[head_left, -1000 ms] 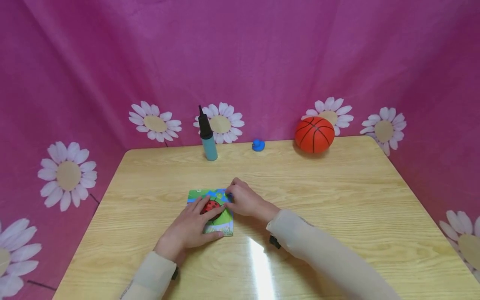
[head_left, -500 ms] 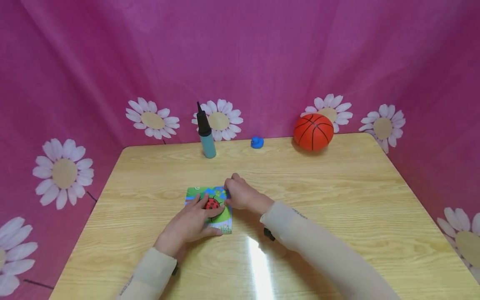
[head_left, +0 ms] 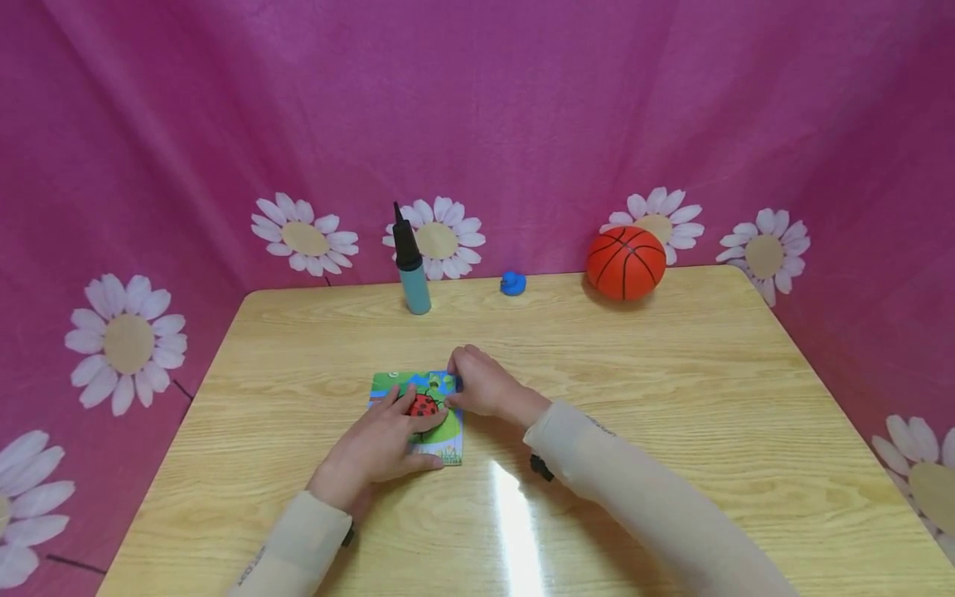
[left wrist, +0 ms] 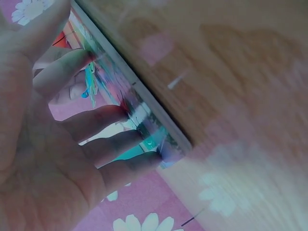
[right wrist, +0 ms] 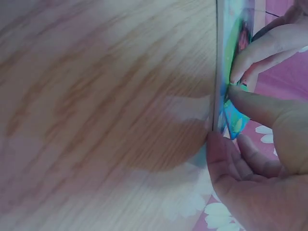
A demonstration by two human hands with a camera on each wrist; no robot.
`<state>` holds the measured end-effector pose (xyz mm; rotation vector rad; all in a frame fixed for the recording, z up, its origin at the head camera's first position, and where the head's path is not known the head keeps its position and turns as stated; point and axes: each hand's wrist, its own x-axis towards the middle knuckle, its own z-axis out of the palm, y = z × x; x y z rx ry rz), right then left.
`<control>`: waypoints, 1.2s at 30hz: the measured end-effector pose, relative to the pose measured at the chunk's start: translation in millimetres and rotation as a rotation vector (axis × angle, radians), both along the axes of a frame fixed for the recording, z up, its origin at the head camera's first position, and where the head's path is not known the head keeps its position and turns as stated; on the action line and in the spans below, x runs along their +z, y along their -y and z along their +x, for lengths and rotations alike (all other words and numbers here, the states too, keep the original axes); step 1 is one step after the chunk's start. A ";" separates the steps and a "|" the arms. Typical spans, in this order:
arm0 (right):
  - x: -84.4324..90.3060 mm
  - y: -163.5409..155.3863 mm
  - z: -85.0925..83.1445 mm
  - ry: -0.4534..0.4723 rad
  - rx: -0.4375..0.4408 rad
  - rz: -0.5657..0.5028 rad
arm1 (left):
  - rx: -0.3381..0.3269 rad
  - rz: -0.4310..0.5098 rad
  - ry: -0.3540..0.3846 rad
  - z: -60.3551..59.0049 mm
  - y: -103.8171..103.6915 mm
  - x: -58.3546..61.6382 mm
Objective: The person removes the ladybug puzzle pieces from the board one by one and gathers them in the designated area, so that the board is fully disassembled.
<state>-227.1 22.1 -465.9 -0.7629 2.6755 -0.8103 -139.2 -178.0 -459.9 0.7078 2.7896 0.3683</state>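
Observation:
A thin square jigsaw puzzle (head_left: 451,431) with a red ladybug picture lies on the table in front of me. My left hand (head_left: 376,439) rests on its left and lower part, fingers spread; the left wrist view shows the fingertips (left wrist: 149,139) touching its face. At the far right corner my right hand (head_left: 488,385) pinches a small blue-green puzzle piece (right wrist: 236,121), which stands tilted from the board in the right wrist view. The right thumb (right wrist: 255,103) lies on the piece, and a fingertip meets the board's edge. Part of the piece is hidden by the fingers.
Along the back of the wooden table (head_left: 671,373) stand a teal hand pump (head_left: 414,286) with a black nozzle, a blue rubber duck (head_left: 513,283) and an orange ball (head_left: 625,264) with basketball lines. Behind them hangs a pink curtain (head_left: 477,124) with daisies.
My right fingers have shifted slightly at the puzzle's far right corner, and the picture there looks a little different. The left hand stays nearly where it was. The head view has tilted slightly.

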 end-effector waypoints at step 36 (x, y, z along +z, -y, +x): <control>9.1 -140.3 -12.2 0.067 -0.101 -0.137 | 0.064 0.047 0.063 5.3 -2.9 1.1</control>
